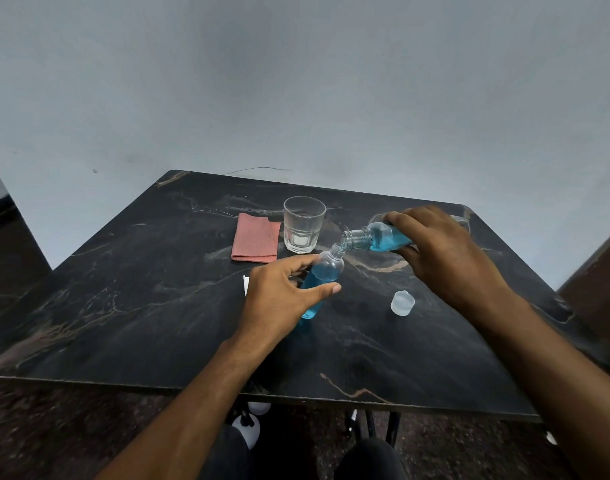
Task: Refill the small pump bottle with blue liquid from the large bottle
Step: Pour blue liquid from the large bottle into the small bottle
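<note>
The small clear bottle [322, 277] stands tilted on the dark marble table [158, 306], mostly filled with blue liquid, its neck open with no pump on it. My left hand [282, 292] holds it around the middle between thumb and fingers. My right hand [442, 251] grips the large clear bottle [376, 239], tipped nearly flat with its open mouth against the small bottle's neck; blue liquid lies along its lower side. A translucent cap [402, 302] lies on the table to the right of the small bottle.
An empty drinking glass [303, 225] stands behind the bottles, with a folded pink cloth [256, 242] to its left. Something white [245, 284] peeks out behind my left hand. The table's front edge is close to my body; a wall runs behind.
</note>
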The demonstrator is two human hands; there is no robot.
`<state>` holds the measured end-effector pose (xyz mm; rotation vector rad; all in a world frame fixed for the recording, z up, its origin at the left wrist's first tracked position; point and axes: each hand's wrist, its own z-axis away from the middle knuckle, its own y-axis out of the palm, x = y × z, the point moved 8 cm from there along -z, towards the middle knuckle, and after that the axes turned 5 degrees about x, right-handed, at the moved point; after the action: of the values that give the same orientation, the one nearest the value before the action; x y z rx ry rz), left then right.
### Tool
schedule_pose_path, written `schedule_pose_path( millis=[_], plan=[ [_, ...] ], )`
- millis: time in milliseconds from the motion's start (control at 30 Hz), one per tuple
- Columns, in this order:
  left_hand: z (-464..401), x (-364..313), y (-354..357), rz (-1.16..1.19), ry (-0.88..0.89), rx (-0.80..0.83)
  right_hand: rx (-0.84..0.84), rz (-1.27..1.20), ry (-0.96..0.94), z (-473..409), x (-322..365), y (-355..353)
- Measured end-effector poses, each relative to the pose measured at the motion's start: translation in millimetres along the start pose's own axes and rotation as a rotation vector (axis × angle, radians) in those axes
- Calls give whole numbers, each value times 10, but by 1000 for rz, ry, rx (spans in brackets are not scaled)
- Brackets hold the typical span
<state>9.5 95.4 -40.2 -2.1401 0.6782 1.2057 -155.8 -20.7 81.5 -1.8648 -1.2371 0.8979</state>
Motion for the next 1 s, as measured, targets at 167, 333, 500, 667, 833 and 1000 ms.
schedule_pose_path(
  millis=[167, 333, 500, 667, 833, 1000],
  plan=[
    [7, -23, -1, -15, 2, 0, -6, -2, -5, 13, 11, -15],
    [15, -55, 6, -31, 9, 8, -8, 7, -6, 17, 12, -35],
    [7, -91, 24, -47, 24, 21, -10, 1, -5, 7, 5, -48],
    [1, -102, 37, -55, 35, 21, -6, 1, -13, 5, 0, -48],
    [3, -104, 20, -42, 35, 7, -16, 0, -14, 8, -13, -55],
    [-1, -110, 19, -49, 33, 10, -9, 0, -10, -1, -5, -49]
  ],
)
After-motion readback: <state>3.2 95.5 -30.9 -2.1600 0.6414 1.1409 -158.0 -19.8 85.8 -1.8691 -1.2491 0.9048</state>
